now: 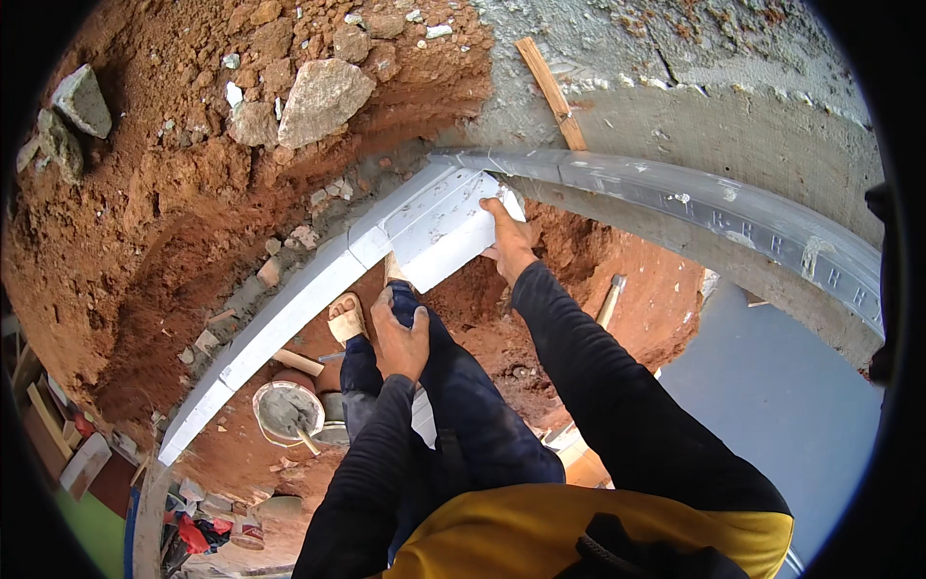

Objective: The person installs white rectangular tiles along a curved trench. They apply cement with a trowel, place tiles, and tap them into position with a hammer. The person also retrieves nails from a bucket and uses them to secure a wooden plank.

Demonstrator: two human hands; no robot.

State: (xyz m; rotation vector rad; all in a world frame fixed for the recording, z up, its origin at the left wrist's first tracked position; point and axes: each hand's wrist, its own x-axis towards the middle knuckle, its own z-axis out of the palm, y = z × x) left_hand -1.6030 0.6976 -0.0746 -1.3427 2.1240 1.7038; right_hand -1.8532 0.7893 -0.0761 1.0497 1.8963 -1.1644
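My right hand [509, 236] is closed on a short white block [447, 236], fingers over its right end. The block lies against a long white row of blocks [289, 323] bordering the trench wall. My left hand [403, 338] is over my dark-trousered leg below the block, fingers loosely curved and thumb apart, with nothing visible in it. A long metal straightedge [704, 203] runs along the concrete ledge from the top of the row toward the right. My sandalled foot [344, 318] shows below the row.
Red earth with rocks [323, 101] rises at upper left. A wooden stick [548, 87] lies on rough concrete. A mortar bucket [287, 413] stands in the trench, and a tool handle [610, 301] lies at right. Boards and debris [87, 454] fill the lower left; a grey-blue surface [772, 405] is at right.
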